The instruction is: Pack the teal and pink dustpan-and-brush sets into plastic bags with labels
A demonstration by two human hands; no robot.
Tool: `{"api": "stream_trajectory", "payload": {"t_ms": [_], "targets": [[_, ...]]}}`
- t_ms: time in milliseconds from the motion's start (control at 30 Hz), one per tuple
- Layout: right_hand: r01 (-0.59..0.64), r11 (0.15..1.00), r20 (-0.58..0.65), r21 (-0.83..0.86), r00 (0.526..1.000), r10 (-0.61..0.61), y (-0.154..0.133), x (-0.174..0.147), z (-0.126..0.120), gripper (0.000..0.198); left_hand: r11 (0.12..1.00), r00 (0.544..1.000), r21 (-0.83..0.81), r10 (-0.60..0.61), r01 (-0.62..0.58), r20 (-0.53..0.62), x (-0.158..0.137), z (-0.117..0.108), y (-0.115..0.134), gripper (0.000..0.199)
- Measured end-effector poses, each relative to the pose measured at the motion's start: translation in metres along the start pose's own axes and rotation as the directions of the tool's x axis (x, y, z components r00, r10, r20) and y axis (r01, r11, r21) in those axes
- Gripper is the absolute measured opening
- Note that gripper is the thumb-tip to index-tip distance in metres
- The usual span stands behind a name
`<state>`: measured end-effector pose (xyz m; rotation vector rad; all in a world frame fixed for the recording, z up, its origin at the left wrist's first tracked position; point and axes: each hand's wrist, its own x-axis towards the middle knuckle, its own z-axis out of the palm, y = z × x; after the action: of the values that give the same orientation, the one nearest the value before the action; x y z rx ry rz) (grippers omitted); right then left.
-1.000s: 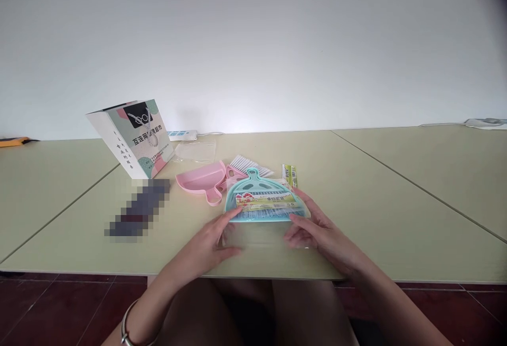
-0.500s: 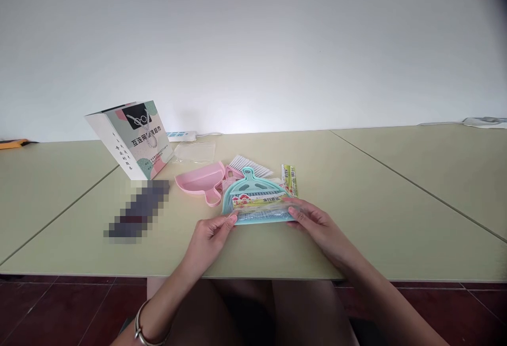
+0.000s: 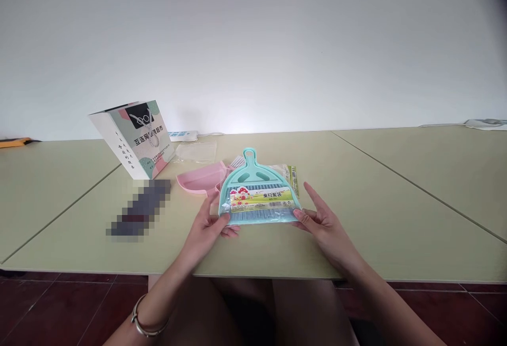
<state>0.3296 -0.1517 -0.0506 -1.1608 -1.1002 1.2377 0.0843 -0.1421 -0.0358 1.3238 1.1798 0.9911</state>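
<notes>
A turquoise dustpan and brush set (image 3: 253, 179) in clear plastic, with a printed label across its bristles, is held between my two hands. My left hand (image 3: 208, 222) grips its lower left corner, thumb on top and fingers underneath. At the lower right corner my right hand (image 3: 320, 222) pinches it with the thumb on top; its index finger points outward. Behind the set a pink dustpan (image 3: 200, 177) lies on the table, partly covered by my left hand and the set. White bristles (image 3: 237, 161) and a green label (image 3: 293, 179) peek out behind the set.
A patterned paper bag (image 3: 138, 137) with a rope handle stands tilted at the left. In front of it lies a blurred dark item (image 3: 138, 208). Clear plastic wrap (image 3: 196, 152) and a white power strip (image 3: 182, 136) are near the wall. An orange object (image 3: 16, 142) sits far left.
The turquoise set has been raised and tilted up towards me, so its label shows fully and it hides more of the pink dustpan and white bristles. My right index finger has stretched away from it.
</notes>
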Motion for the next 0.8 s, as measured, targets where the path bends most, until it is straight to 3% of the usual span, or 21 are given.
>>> {"api": "stream_trajectory", "payload": {"t_ms": [100,200,400,533,633,700,800], "targets": [[-0.023,1.000,0.052,0.009,0.998,0.022,0.001,0.000,0.000,0.083,0.999,0.996,0.019,-0.038,0.036,0.083,0.000,-0.001,0.003,0.049],[-0.005,0.999,0.048,0.034,0.999,0.003,0.000,0.000,0.003,0.064,1.000,0.998,0.017,0.014,-0.015,0.066,0.000,0.000,0.003,0.040],[0.006,0.999,0.026,-0.047,1.000,-0.005,-0.001,0.000,0.015,0.053,0.996,0.995,0.041,0.071,-0.074,0.074,-0.001,0.003,0.003,0.035],[-0.055,0.998,0.026,0.039,0.998,0.054,-0.003,0.004,0.013,0.041,0.997,0.988,0.059,0.049,-0.058,0.145,-0.003,0.005,0.003,0.042],[-0.072,0.992,-0.082,0.102,0.993,0.081,-0.010,0.012,-0.007,0.042,0.994,0.974,0.070,0.069,-0.086,0.216,-0.006,0.005,0.003,0.055],[-0.012,0.995,-0.204,0.103,0.978,0.033,-0.014,0.019,-0.033,0.041,0.990,0.975,0.085,0.090,-0.109,0.206,-0.007,0.005,0.003,0.057],[0.107,0.990,-0.424,0.093,0.904,-0.058,-0.017,0.029,-0.083,0.039,0.982,0.979,0.144,0.098,-0.125,0.179,-0.007,0.005,0.000,0.050]]}}
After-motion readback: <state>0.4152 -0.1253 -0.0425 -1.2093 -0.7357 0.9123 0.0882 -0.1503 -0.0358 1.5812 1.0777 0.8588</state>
